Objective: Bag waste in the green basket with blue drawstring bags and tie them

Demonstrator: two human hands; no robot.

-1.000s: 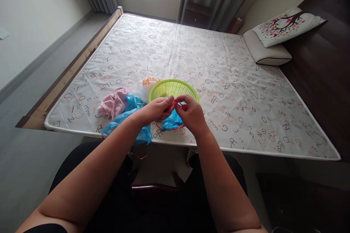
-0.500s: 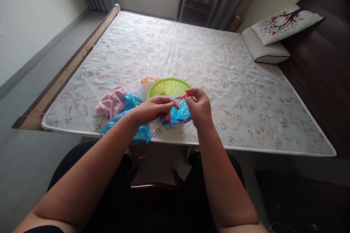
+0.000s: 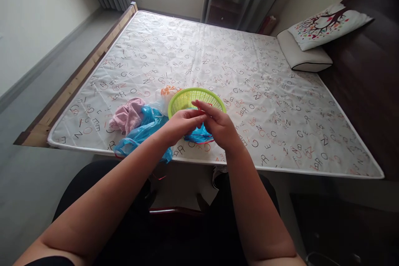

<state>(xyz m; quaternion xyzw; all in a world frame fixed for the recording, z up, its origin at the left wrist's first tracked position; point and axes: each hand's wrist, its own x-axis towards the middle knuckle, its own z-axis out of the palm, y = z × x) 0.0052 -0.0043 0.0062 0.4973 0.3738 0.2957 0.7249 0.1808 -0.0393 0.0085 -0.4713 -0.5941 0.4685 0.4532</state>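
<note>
My left hand [image 3: 184, 124] and my right hand [image 3: 220, 128] meet in front of a green plastic basket [image 3: 187, 93]. Their fingertips touch, closed in a pinch on a thin red string [image 3: 209, 104], most of which the fingers cover. Below them on the mattress lies a blue plastic bag [image 3: 198, 136], partly hidden by my hands, with red string along its lower edge. Left of my hands, a second blue plastic bag [image 3: 139, 135] hangs a little over the mattress edge. A pink towel [image 3: 127, 115] lies crumpled against it.
A clear bag with orange print [image 3: 168, 91] rests left of the basket. The letter-printed mattress [image 3: 274, 104] spreads out in front, with a wooden bed frame [image 3: 90, 64] on the left. Pillows [image 3: 307, 52] lean near the dark headboard [image 3: 358, 50].
My right hand has moved left and come together with my left hand. The red string, stretched between them before, is now mostly covered by the fingers.
</note>
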